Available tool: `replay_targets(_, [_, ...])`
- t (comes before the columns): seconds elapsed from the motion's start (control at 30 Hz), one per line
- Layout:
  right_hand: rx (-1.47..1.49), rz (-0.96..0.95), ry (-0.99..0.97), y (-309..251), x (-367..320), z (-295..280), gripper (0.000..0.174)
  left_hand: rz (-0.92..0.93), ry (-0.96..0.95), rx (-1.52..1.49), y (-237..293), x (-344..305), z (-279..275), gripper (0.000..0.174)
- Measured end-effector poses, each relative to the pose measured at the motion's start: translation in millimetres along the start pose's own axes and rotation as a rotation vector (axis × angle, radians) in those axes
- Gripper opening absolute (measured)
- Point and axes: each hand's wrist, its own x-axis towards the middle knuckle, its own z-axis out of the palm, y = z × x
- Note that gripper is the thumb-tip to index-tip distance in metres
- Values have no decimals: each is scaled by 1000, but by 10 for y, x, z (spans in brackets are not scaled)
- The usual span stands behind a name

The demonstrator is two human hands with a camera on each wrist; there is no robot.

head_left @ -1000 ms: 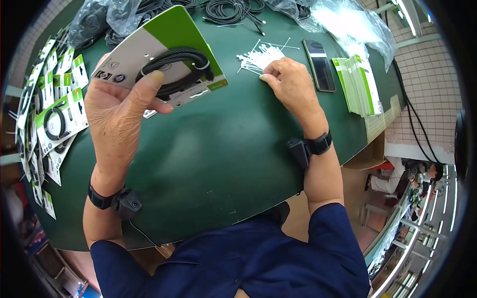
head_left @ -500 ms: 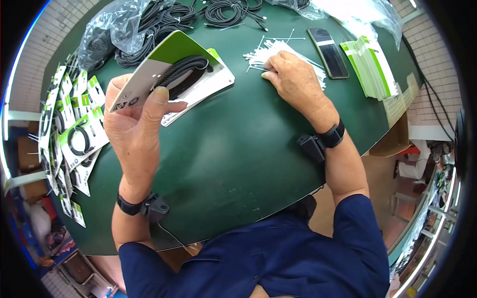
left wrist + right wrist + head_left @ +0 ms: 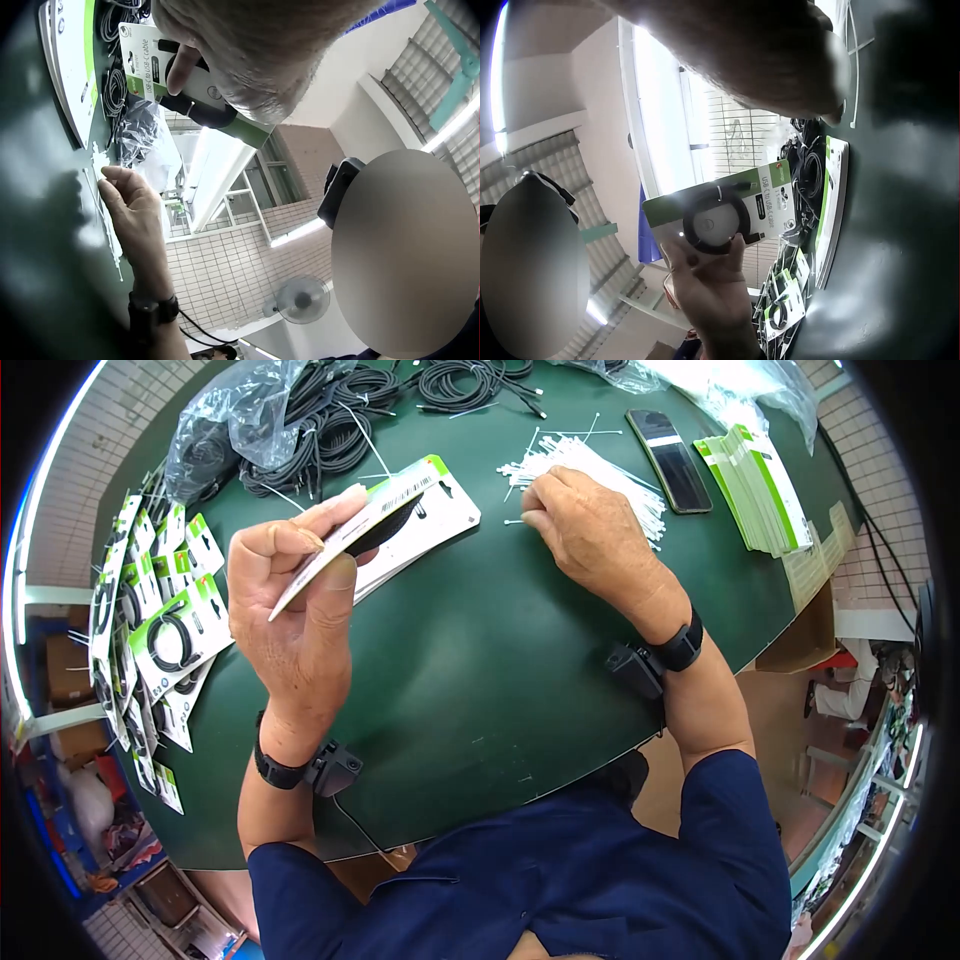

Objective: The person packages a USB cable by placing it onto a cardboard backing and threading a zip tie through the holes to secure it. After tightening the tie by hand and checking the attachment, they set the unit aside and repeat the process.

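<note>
My left hand (image 3: pixel 295 600) holds a green and white retail card (image 3: pixel 350 550) up off the table, thumb on one side and fingers on the other. The card stands nearly edge-on in the head view. A black coiled USB-C cable (image 3: pixel 690 226) is fixed to its front, as the right wrist view shows. My right hand (image 3: pixel 590 530) rests at a loose pile of white cable ties (image 3: pixel 625 490), thumb and forefinger pinching one tie, whose small head (image 3: pixel 511 522) pokes out beside the thumb. More white cards (image 3: pixel 440 520) lie stacked behind the held one.
Finished-looking cards with cables (image 3: pixel 180 635) are heaped at the left. Bundled black cables (image 3: pixel 335 445) and a clear plastic bag (image 3: pixel 225 435) lie at the back. A phone (image 3: pixel 670 460) and a stack of green-edged cards (image 3: pixel 750 495) are on the right.
My left hand has turned the card from showing its cable side to nearly edge-on. The right hand has stayed at the cable ties, and a tie's head now shows by its thumb.
</note>
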Motion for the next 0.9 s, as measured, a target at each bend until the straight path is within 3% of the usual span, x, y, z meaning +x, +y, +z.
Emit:
replay_targets(0.23, [155,1,-306,89,8,60,16,-13,-1,32,4,-8,-54,22])
replay_targets(0.33, [82,-95,-193,-34,-52,169,18,-6,2,10,-12,-9,-27,23])
replay_targets(0.5, [-29,-90,-198,-229,-79,166,20,14,-11,60,-36,-5,-63,22])
replay_targets(0.63, [158,-35,-112,-193,-49,37,20,19,-16,98,-41,-6,-60,22])
replay_targets(0.73, [263,37,-416,-100,-10,-36,20,27,-20,123,-66,-3,-94,22])
replay_targets(0.77, [259,43,-417,-115,-26,-24,20,34,-33,140,-83,2,-109,21])
replay_targets(0.87, [361,-192,-412,-276,-85,128,20,19,-43,120,-72,2,-69,20])
replay_targets(0.9, [362,-187,-412,-328,-105,153,20,2,-39,93,-51,5,-63,19])
